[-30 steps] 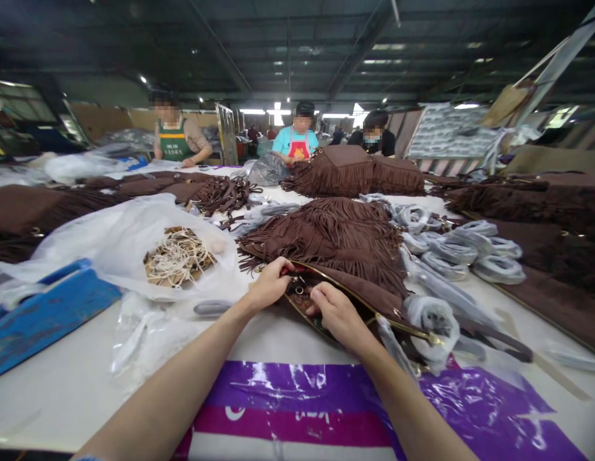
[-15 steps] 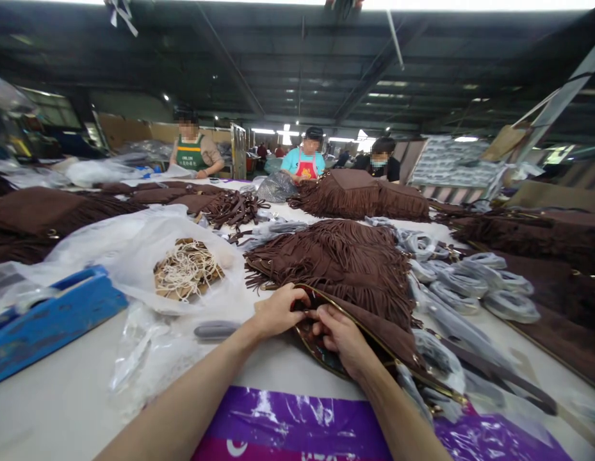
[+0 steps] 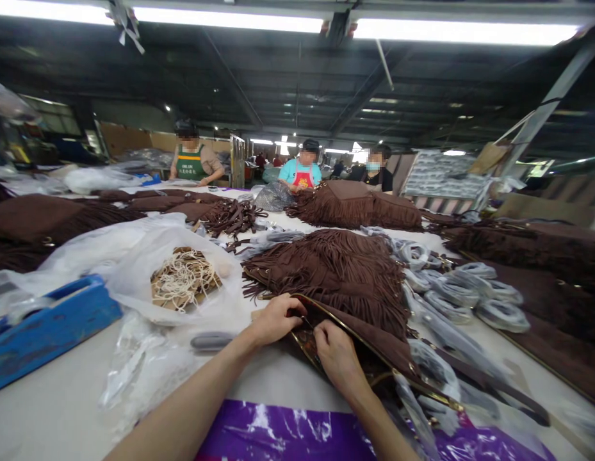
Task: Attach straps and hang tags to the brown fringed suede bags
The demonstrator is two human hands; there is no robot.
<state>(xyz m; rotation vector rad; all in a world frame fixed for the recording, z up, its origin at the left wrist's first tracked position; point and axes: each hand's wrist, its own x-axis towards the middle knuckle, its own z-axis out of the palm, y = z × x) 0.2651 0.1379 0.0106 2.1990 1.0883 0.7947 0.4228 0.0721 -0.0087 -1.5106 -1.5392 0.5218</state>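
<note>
A dark brown fringed bag (image 3: 333, 269) lies on the table in front of me, its gold-edged zip mouth spread apart toward me. My left hand (image 3: 279, 318) is closed at the left end of that mouth, thumb and fingers curled over the edge. Just inside the opening, my right hand (image 3: 336, 354) is closed with its fingers pinched together; what they hold is hidden. A thin dark line shows between the two hands, too small to name. Part of the patterned lining is visible below the fingers.
Left of the bag, white strings on brown tags (image 3: 184, 278) lie on a plastic bag, behind a blue tape dispenser (image 3: 52, 333). Plastic-wrapped straps (image 3: 453, 294) lie right. Purple plastic (image 3: 282, 432) is nearest me. Fringed bags (image 3: 355, 202) and several co-workers are farther back.
My hands have drawn apart; the right hand moved down and slightly right inside the bag mouth, which now gapes wider. The camera view has tilted up a little.
</note>
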